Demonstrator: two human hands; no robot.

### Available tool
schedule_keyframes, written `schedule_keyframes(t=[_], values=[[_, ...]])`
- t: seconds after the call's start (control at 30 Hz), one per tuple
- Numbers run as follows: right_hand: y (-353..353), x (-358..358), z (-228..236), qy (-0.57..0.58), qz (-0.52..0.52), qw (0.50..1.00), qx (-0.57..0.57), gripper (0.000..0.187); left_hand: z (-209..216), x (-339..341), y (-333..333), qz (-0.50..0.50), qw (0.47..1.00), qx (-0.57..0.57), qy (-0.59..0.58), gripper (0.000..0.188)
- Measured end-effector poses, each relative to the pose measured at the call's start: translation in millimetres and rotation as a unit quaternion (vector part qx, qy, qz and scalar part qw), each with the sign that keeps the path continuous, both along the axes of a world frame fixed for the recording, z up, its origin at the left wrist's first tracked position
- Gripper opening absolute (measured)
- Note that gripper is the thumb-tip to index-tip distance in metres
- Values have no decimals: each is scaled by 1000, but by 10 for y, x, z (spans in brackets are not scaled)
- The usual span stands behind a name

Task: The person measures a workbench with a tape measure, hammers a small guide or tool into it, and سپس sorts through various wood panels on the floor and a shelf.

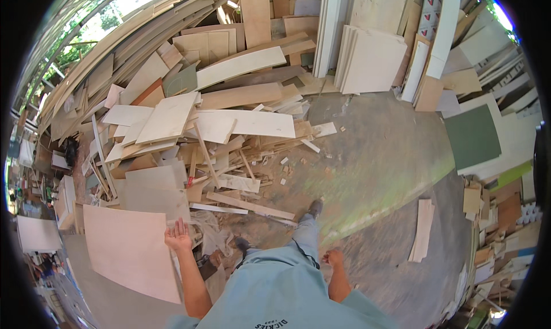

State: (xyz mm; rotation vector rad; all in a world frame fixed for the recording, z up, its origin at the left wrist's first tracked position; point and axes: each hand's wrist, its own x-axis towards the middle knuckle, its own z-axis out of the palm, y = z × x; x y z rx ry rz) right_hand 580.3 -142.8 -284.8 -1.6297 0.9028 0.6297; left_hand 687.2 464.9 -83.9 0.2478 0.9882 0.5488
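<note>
My left hand (178, 235) is raised palm up with its fingers stretched out, beside the upper right corner of a large pale pinkish board (129, 251). The hand overlaps the board's edge, but nothing is gripped in it. At my right side hangs my right hand (333, 258), its fingers loosely curled and nothing visible in them. Just ahead of my left hand lies a heap of wood offcuts (229, 157), with crumpled clear plastic sheeting (211, 228) at its near edge.
Long curved sheets (115, 59) are stacked at the far left. Pale square panels (370, 59) lean upright at the back. A green board (472, 136) leans at the right, above more scraps. Narrow strips (422, 230) lie on the concrete floor (373, 139), where small chips are scattered.
</note>
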Motion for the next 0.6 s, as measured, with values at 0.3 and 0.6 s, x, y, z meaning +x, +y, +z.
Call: schedule_keyframes(t=[0.3, 0.6], values=[[-1794, 1469, 285, 54, -46, 996, 63, 12, -1209, -5, -1826, -564, 648, 360, 364, 24], [-2638, 3858, 461, -78, -13, 995, -52, 9, -1243, 593, -3025, -536, 721, 251, 360, 19]])
